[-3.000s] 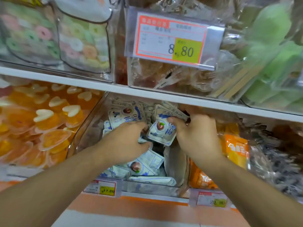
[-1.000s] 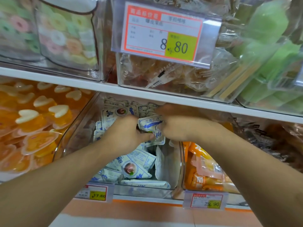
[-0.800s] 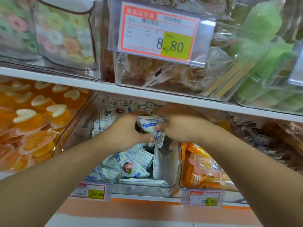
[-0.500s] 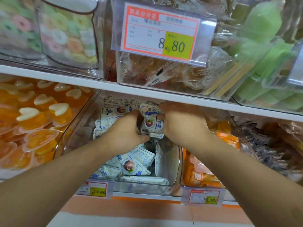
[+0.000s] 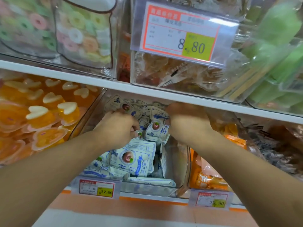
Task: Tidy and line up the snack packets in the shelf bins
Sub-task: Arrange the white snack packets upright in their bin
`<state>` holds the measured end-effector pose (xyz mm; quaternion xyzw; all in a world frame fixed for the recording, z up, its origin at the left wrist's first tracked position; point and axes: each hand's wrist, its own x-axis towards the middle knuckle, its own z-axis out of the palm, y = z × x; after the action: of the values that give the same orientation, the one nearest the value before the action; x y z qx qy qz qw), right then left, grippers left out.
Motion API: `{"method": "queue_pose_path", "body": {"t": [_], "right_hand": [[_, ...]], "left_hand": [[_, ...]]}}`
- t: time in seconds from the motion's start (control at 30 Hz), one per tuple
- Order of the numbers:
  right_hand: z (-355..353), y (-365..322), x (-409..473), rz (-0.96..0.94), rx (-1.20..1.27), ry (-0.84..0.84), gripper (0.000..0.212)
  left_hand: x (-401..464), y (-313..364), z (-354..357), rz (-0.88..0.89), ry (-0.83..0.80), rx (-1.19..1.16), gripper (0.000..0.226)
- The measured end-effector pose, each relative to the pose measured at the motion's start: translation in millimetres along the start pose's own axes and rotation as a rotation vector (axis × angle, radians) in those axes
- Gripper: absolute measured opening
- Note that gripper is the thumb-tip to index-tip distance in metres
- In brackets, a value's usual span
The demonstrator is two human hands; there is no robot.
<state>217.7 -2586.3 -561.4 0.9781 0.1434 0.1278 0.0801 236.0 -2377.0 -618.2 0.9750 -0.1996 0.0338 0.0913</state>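
Both hands deep in the clear plastic shelf bin (image 5: 184, 163), working one white-and-blue snack packet (image 5: 155, 131).

Packet stands upright between hands, long axis vertical; right hand (image 5: 186, 123) pinches its right edge, left hand (image 5: 118, 126) curls around neighbouring packets. Right nearer. Packets in bin: over ten, exact count unclear.

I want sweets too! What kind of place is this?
Most likely a shop's snack aisle. Price tags hang on the shelf, and clear bins hold heart-shaped jellies and white-and-blue snack packets.
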Motion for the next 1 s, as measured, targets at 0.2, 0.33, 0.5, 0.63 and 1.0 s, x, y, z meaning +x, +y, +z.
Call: {"method": "queue_pose_path", "body": {"t": [0.2, 0.33, 0.5, 0.63, 1.0], "right_hand": [[-5, -10, 10, -0.032, -0.009, -0.138, 0.014], [-5, -10, 17, -0.106, -0.013, -0.276, 0.016], [4, 2, 14, -0.134, -0.010, -0.245, 0.011], [5, 7, 12, -0.122, 0.009, -0.231, 0.014], [5, 5, 14, -0.049, 0.026, -0.233, 0.018]], "left_hand": [[-8, -8, -11, -0.031, -0.022, 0.132, 0.014], [-5, -5, -4, -0.022, 0.013, 0.114, 0.014], [12, 0, 6, 0.093, 0.088, -0.063, 0.026], [22, -1, 7, 0.106, 0.100, -0.004, 0.026], [21, 4, 8, 0.073, 0.008, 0.172, 0.041]]}}
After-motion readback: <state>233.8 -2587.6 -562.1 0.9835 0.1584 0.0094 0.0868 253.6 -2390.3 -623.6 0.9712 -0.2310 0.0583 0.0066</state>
